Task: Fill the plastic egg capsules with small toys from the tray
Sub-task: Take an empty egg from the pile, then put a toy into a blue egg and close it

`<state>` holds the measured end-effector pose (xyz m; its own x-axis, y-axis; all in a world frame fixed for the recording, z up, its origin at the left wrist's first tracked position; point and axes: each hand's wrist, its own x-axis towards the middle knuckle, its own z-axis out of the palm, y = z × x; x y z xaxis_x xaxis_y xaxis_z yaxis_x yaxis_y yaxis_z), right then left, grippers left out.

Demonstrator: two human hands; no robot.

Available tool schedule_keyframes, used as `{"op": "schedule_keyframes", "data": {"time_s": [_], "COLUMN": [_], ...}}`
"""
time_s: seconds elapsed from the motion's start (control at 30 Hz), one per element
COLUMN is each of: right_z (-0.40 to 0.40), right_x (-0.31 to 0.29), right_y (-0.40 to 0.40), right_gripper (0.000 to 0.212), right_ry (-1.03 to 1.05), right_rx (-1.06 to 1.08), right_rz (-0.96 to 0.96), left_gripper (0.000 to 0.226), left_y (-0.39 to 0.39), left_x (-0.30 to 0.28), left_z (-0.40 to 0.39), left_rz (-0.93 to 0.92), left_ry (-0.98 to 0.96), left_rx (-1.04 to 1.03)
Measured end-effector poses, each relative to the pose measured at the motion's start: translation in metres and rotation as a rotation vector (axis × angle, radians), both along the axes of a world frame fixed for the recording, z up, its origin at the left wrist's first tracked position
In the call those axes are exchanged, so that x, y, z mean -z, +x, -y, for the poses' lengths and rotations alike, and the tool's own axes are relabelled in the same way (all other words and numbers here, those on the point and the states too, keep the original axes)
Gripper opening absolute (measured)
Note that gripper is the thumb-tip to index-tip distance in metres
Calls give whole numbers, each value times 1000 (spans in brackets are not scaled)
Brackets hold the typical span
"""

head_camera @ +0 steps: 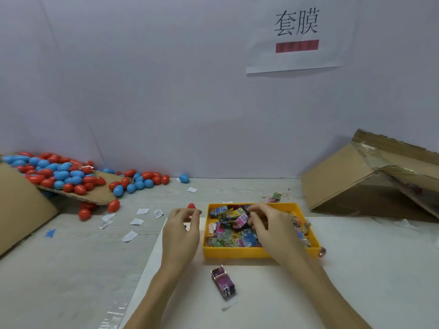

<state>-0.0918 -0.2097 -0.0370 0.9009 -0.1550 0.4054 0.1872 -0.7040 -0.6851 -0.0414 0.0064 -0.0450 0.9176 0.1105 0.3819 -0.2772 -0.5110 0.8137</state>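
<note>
Reaching into the tray (256, 254), right hand (266, 224) pinches a toy (240, 220); left hand (183, 230) grips a red egg (191, 206); a loose pinch could drop it.

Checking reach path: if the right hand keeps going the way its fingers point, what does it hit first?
The right hand points left and away over the yellow plastic tray. It would probably first meet the pink-and-white toy packet at its fingertips, on the heap; depth is unclear.

Small packing workstation: white partition walls, printed Chinese station sign (295, 35), bulk plastic egg capsules (59, 174) spilling from cardboard boxes (351, 184).
</note>
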Motion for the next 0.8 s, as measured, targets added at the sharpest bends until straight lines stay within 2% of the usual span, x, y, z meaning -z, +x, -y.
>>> {"op": "schedule_keyframes", "data": {"time_s": [0.07,0.13,0.33,0.47,0.6,0.8], "right_z": [-5,-7,-8,-7,-7,-7], "right_x": [4,4,2,5,7,6], "right_y": [-3,-4,-6,-2,2,-1], "right_gripper": [15,16,14,19,29,24], "right_ry": [-178,-232,-272,-342,-385,-354], "right_rx": [-4,3,32,44,10,6], "right_rz": [28,80,170,201,153,110], "left_gripper": [21,31,38,44,42,21], "left_y": [29,63,162,211,224,176], "left_x": [0,-4,-20,-13,1,-9], "left_z": [-8,-15,-17,-10,-13,-15], "left_rz": [-140,-197,-127,-194,-196,-56], "left_ry": [67,208,632,914,888,536], "left_rx": [-82,-85,13,24,52,31]}}
